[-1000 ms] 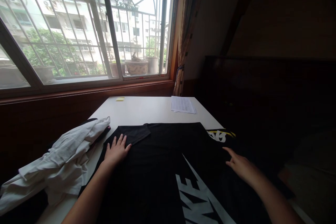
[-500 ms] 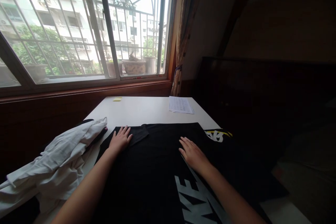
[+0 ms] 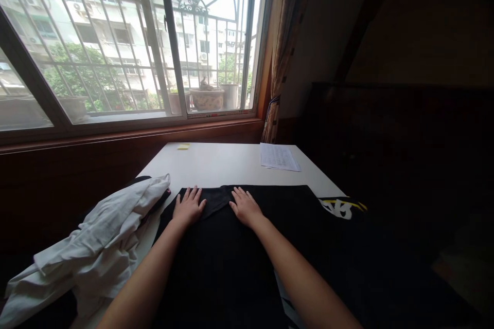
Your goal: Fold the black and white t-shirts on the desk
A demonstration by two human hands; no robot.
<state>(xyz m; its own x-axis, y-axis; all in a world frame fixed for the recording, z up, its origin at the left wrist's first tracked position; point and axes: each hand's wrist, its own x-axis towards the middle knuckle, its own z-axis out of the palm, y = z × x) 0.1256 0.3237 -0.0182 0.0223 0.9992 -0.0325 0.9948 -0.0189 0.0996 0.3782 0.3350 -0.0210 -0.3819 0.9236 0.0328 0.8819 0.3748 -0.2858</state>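
Lying flat, a black printed garment (image 3: 224,257)

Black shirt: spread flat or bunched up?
Spread flat: the black shirt lies smooth across the table, under left hand and right hand, with an apparent sleeve folded over between them.

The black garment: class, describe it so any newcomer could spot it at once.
In front of the window stands a white table. Across its near part, beneath the left hand and right hand, lies the black garment. It is spread flat, unlike the crumpled white garment to its left.
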